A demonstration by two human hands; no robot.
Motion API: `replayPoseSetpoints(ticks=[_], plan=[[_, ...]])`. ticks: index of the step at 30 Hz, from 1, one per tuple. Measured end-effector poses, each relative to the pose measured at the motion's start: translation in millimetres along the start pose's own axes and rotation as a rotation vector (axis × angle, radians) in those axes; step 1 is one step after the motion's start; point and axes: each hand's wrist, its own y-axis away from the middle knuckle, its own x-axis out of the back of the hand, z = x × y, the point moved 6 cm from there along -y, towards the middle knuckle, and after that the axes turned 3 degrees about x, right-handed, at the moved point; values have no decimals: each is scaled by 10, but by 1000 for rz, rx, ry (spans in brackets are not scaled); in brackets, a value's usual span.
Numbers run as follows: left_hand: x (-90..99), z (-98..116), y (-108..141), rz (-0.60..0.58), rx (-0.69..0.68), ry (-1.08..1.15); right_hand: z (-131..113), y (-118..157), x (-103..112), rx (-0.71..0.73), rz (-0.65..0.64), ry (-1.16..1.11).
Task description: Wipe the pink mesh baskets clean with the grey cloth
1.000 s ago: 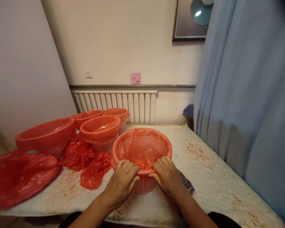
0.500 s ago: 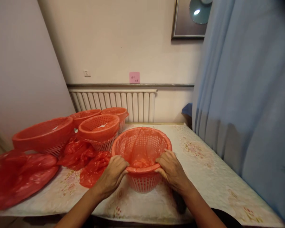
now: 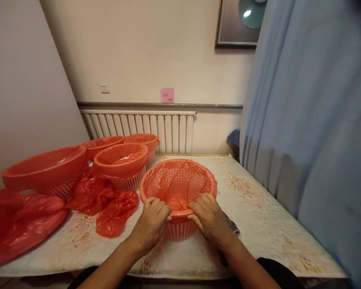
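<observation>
Both hands (image 3: 153, 220) (image 3: 208, 216) curl closed over the basket rim (image 3: 179, 213).

A round, orange-red plastic basket (image 3: 180, 229) stands at six o'clock from the centre of the view on the bench (image 3: 255, 224), its mouth facing up. Its latticed wall narrows toward the base. A thin, see-through red bag (image 3: 186, 184) lines the inside and wraps over the rim, creased down the wall near twelve o'clock and bunched in shiny folds at the bottom.
</observation>
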Motion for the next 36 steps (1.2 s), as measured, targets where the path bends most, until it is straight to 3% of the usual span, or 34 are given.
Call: replayPoseSetpoints(ticks=[4, 6, 10, 13, 16, 20, 25, 30, 33, 36], plan=[[127, -285, 66, -44, -20, 123, 257, 36, 82, 23, 73, -98], [185, -327, 73, -73, -2, 168, 295, 46, 83, 13, 87, -114], [226, -117, 40, -31, 13, 168, 131, 31, 36, -13, 84, -44], [141, 127, 17, 12, -29, 103, -65, 17, 10, -19, 101, 42], [47, 173, 24, 53, -27, 17, -133, 15, -12, 11, 60, 60], [33, -64, 68, 43, -53, 26, 97, 43, 47, 41, 57, -33], [189, -398, 78, -40, -56, 131, 383, 85, 101, -3, 132, -111], [263, -247, 85, -16, -33, 81, 110, 59, 11, -62, 119, -6], [150, -21, 103, -2, -59, 72, -122, 31, -33, -58, 105, 47], [58, 34, 101, 46, -71, 49, -174, 21, -43, -11, 68, 34]])
